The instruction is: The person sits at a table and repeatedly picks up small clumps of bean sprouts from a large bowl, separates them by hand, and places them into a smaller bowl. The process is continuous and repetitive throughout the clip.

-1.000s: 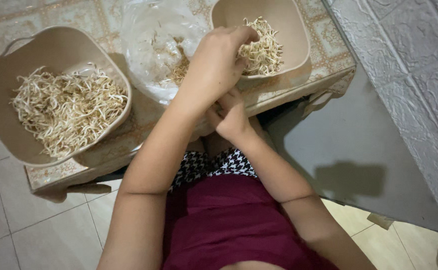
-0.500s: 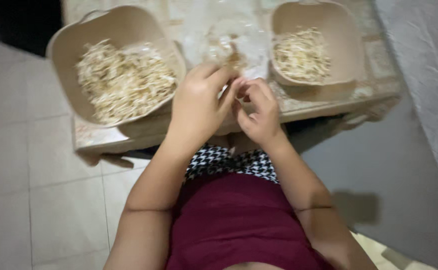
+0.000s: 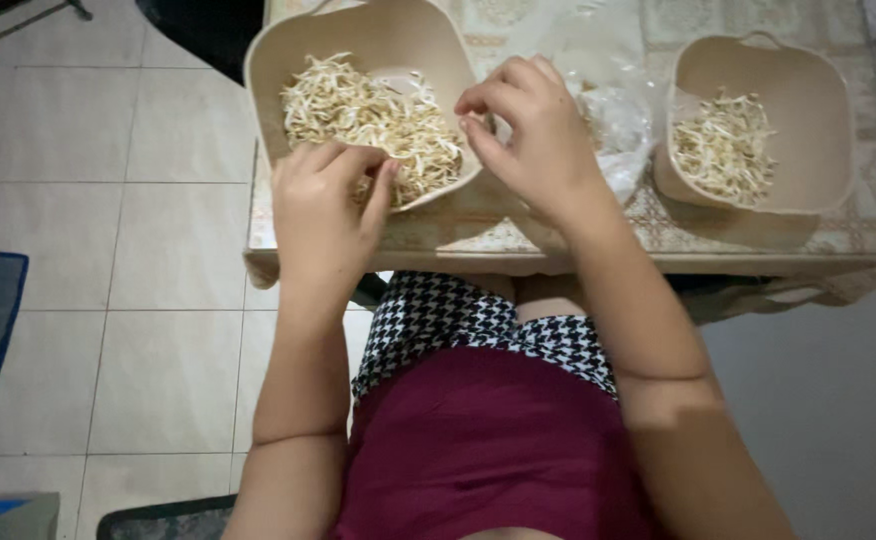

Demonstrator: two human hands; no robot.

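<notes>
Pinching stringy pale sprouts (image 3: 368,110) in the rounded beige tub (image 3: 358,35), the left hand (image 3: 323,215) is curled; right hand (image 3: 538,135) is pinched shut beside it, contents indiscernible.

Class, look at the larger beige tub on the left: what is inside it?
The tub holds a heap of pale bean sprouts. The left hand covers the near edge, so sprouts beneath it and the tub's bottom stay hidden.

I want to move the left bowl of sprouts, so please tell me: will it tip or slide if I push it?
The left bowl probably tips rather easily: its near edge hangs over the table edge. It looks like thin plastic, and the sprouts are light, so a push would likely slide it. The left hand at its rim may steady it.
</notes>
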